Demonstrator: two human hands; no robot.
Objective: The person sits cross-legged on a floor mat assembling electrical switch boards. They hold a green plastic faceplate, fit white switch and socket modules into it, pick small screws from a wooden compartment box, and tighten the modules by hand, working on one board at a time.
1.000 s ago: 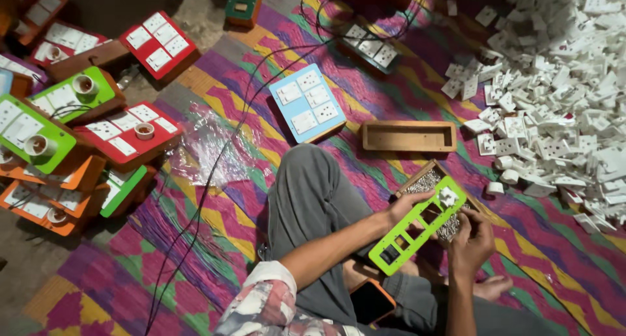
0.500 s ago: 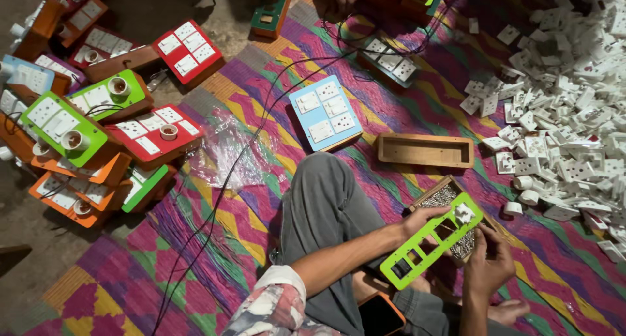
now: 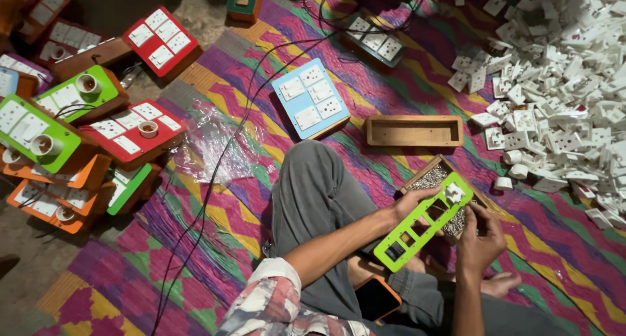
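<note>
We see the green plate (image 3: 422,222) over our lap, tilted up toward two o'clock. Our left hand (image 3: 409,205) grips its top edge. Our right hand (image 3: 479,239) holds its lower edge. The white socket (image 3: 453,192) still sits at its top end; the plate has barely moved.

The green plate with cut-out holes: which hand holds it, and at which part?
The left hand grips the green plate along its upper long edge, near the middle. The right hand is at the end carrying a white switch; its grip cannot be told.
</note>
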